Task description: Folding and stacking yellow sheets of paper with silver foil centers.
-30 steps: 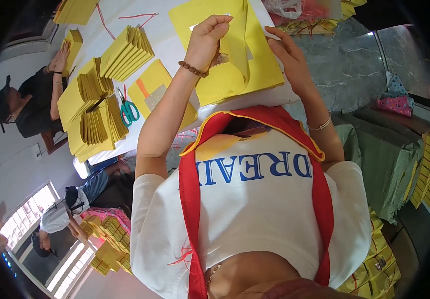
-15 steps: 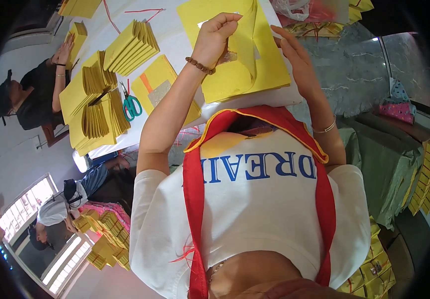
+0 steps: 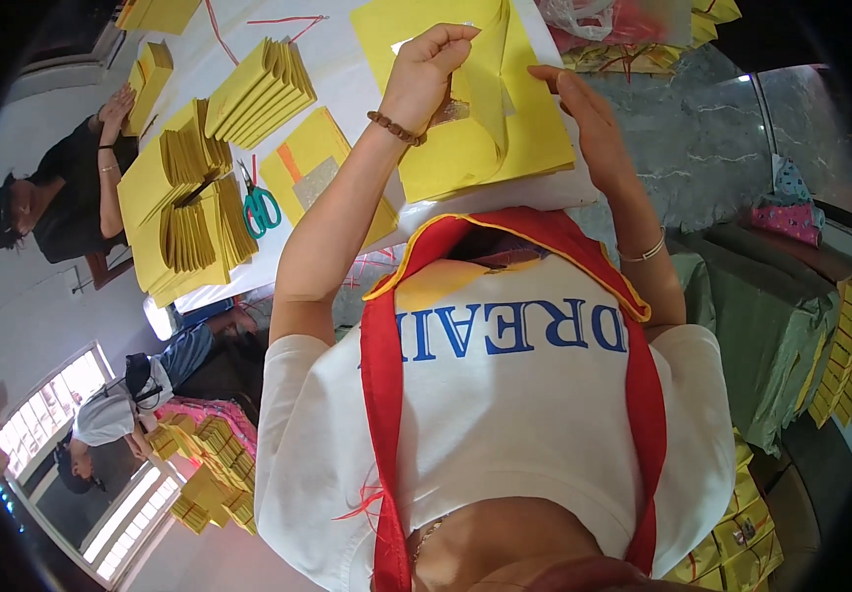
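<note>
Clearly, folded yellow paper (image 3: 485,133) lies at the frame's upper centre; the left hand (image 3: 424,81) curls over it, though whether it pinches anything I cannot tell, while the right hand (image 3: 592,120), unclenched, extends by the paper's right edge.

Grey veined floor (image 3: 707,133), bright barred window (image 3: 51,405)

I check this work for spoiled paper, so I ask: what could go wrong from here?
The curled yellow flap at the left hand might crease crooked, as its fold looks rounded. The flat yellow paper beneath lies close to the corner of the white table; a bump from the open right hand could shift it. The scissors lie near the left forearm, which might knock them.
</note>
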Available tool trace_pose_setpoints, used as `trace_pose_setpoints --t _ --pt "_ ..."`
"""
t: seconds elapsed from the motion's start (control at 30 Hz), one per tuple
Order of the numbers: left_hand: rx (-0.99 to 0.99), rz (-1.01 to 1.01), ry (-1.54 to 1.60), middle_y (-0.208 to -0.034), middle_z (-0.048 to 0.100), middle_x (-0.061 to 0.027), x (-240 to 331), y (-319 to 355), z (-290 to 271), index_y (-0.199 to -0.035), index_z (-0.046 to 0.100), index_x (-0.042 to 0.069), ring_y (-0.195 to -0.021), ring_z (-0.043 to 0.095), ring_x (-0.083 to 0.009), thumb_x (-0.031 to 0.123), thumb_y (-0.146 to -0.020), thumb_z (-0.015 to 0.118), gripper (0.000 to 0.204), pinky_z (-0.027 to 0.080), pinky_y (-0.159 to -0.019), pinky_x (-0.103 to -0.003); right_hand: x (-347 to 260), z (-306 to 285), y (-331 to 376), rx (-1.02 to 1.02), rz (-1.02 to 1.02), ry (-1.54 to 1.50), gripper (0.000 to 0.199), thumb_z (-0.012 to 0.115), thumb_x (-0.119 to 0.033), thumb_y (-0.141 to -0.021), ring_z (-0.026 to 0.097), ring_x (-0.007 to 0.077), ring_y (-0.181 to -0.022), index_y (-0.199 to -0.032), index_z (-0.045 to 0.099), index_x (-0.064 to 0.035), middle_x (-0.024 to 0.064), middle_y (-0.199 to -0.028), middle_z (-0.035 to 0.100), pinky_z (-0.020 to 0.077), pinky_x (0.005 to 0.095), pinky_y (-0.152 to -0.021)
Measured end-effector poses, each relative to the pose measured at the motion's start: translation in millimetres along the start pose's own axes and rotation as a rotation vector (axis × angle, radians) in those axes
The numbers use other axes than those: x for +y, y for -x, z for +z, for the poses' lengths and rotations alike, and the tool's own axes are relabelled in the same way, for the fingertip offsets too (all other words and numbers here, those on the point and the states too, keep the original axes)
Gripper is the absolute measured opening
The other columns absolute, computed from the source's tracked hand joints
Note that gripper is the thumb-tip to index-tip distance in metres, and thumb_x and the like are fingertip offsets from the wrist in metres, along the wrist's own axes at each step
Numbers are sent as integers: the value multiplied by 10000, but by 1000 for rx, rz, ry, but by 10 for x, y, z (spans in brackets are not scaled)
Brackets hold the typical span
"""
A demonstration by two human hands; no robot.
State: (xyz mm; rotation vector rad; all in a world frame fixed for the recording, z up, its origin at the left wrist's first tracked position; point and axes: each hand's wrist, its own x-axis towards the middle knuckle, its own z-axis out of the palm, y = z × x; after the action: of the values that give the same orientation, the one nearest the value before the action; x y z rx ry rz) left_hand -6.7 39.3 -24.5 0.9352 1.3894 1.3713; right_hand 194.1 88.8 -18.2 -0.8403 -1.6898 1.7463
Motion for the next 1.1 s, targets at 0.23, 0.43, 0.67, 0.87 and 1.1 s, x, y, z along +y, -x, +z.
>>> trace_pose_setpoints --t 0.23,0.43,0.67,0.87,1.1 --pt "-2 -23 29 -864 558 0 -1 0 3 -1078 562 0 -775 516 -62 118 -888 500 232 429 -678 -201 49 13 -17 24 31 -76 367 408 -294 -934 480 99 -989 -1098 556 -1 33 -1029 574 347 228 -888" --pt "15 1 5 -850 534 18 19 11 19 -1073 565 -7 -794 483 -51 113 -881 508 234 408 -687 -200 99 5 -41 25 20 -107 348 431 -288 -926 484 85 -953 -1071 562 1 12 -987 576 351 220 -871" --pt "9 -29 40 -867 540 10 17 12 14 -1072 563 -3 -797 494 -56 112 -880 507 231 408 -697 -197 76 9 -24 11 85 -140 290 516 -211 -887 498 81 -936 -1090 544 -7 19 -985 571 386 220 -833" --pt "30 -8 49 -805 519 20 28 13 59 -1055 570 0 -687 450 -43 108 -879 495 220 366 -603 -187 135 -6 -46 2 44 -174 288 504 -101 -854 511 89 -920 -1129 516 -16 37 -1029 562 400 223 -819" --pt "37 -70 19 -674 464 59 152 67 71 -1044 578 2 -454 312 -3 114 -884 484 216 237 -406 -173 107 25 -39 -7 21 -183 346 450 -46 -836 503 80 -913 -1177 511 -49 27 -1024 554 400 215 -806"
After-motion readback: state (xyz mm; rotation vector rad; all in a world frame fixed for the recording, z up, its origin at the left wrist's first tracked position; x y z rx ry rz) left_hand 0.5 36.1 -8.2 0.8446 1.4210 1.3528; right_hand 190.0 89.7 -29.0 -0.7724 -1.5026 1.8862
